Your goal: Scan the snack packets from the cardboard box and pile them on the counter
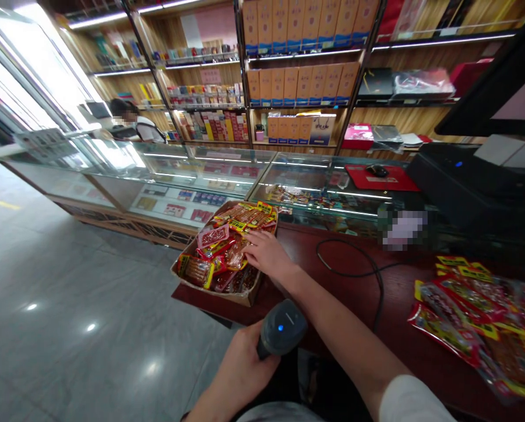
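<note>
1. The left hand [247, 363] has its grip closed around a barcode scanner [284, 325]; palm and fingers hide most of the handle, while the head, with its blue light, shows.
2. The right hand [266, 253] rests over the right side of an open cardboard box [240, 298], fingers among snack packets [200, 269]. The fingertips are partly lost against the wrappers, so I cannot tell whether its grip has closed on one.
3. The box stands at the near left end of the dark red table [350, 293]; the packets overlap, hiding the lower ones, and their print is too small to read.
4. A second packet pile [473, 310] lies on the table's right, cut off by the picture's edge.
5. A black cable [382, 287] loops between; the forearm hides part of the table near it.
6. Beyond, a pixelated patch covers something beside the glass display case [218, 170]. The monitor [477, 88] is cut off at upper right.
</note>
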Motion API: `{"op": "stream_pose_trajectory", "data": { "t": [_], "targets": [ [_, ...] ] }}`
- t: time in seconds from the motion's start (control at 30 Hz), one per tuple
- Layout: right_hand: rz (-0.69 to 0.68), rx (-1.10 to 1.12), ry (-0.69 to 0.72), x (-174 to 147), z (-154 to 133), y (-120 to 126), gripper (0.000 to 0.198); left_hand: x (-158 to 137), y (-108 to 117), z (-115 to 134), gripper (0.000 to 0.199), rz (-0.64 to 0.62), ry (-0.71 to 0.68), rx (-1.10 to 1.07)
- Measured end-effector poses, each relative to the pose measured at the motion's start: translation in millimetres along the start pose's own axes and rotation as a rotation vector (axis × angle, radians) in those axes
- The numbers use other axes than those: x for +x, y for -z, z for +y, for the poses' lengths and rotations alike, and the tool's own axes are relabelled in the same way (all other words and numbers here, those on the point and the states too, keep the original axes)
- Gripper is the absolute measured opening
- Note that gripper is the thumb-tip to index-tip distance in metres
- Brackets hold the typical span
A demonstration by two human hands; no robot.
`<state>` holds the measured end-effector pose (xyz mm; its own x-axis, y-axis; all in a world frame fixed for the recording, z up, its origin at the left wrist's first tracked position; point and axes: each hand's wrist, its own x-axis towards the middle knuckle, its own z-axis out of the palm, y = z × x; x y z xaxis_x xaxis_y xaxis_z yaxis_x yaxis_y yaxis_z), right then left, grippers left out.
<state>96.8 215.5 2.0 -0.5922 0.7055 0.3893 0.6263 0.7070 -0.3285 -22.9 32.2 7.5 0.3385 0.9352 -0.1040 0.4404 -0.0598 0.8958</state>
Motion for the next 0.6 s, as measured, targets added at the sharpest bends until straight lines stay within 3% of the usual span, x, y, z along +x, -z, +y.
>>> {"op": "stream_pose_trajectory", "data": {
  "t": [0.07,0.2,0.27,0.4,0.5,0.6],
  "targets": [
    [0.189,0.164,-0.104,-15,3,10,0.020,0,-3,2,0.034,-0.015,-0.018,-0.007],
    [0.548,0.495,-0.550,-78,18,25,0.026,2,-7,1,0.034,0.003,-0.004,0.015],
    [0.602,0.586,-0.745,-121,30,26,0.030,5,-10,-2,0.034,0.008,0.005,0.020],
    [0.638,0.728,-0.993,-196,48,16,0.039,13,-19,-5,0.028,-0.021,0.017,0.041],
    [0.674,0.920,-1.092,-228,50,9,0.049,20,-26,0,0.025,-0.061,0.019,0.074],
    [0.687,1.077,-1.116,-240,47,7,0.056,23,-31,4,0.026,-0.082,0.003,0.078]
  ]
}}
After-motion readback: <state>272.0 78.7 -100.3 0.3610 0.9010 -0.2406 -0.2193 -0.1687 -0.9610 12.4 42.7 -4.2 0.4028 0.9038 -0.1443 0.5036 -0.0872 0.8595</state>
